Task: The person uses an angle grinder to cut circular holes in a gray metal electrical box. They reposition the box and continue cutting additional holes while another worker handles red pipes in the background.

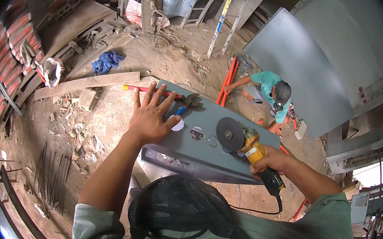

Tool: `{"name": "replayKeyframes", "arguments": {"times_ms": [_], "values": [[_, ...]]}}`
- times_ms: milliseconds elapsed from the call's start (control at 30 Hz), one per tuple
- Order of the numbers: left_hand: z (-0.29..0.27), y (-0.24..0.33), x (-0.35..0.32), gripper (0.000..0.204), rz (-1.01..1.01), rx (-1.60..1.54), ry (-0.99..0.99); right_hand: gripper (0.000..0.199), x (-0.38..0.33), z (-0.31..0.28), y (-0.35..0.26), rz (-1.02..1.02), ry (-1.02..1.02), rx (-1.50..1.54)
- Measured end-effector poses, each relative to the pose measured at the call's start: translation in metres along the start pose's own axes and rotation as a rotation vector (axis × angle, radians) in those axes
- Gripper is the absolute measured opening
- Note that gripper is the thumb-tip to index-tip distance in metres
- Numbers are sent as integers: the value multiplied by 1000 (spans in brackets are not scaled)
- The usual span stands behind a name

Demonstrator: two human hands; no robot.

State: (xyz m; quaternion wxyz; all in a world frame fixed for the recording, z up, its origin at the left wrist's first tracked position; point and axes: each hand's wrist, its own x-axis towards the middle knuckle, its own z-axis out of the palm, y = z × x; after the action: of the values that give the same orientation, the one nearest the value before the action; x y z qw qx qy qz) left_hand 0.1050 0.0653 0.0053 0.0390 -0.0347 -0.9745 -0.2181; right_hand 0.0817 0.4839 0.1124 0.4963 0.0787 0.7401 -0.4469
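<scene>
Evidently, the left hand (153,116) lies with fingers spread across the red-handled pliers (191,100) on the grey metal panel (202,153), seemingly bracing it. Between the hands sits a round hole (197,133), and beyond it the right hand (274,161) wraps the yellow angle grinder (254,153), its disc (229,135) over the panel, contact unclear. Grinder work seems in hand; the next move probably calls for firm bracing and careful disc alignment.

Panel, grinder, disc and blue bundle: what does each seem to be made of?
Panel: probably painted or coated sheet metal; smooth, even grey face.
Grinder: likely moulded plastic body, judging by the yellow-and-black shell.
Disc: perhaps abrasive composite; dark, matte surface.
Blue bundle: cloth or thin plastic; its crumpled folds leave that open.
</scene>
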Motion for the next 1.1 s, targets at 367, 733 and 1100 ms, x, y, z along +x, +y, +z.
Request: {"name": "replayKeyframes", "arguments": {"times_ms": [367,733,1100], "values": [[1,-3,0,85,-7,18,-2,76,-6,11,-7,47,14,9],[-2,-5,-1,83,3,-1,-4,66,-10,23,-12,50,110,-9],[1,-7,-3,85,17,14,35,55,-6,21,-4,62,144,-11]]}}
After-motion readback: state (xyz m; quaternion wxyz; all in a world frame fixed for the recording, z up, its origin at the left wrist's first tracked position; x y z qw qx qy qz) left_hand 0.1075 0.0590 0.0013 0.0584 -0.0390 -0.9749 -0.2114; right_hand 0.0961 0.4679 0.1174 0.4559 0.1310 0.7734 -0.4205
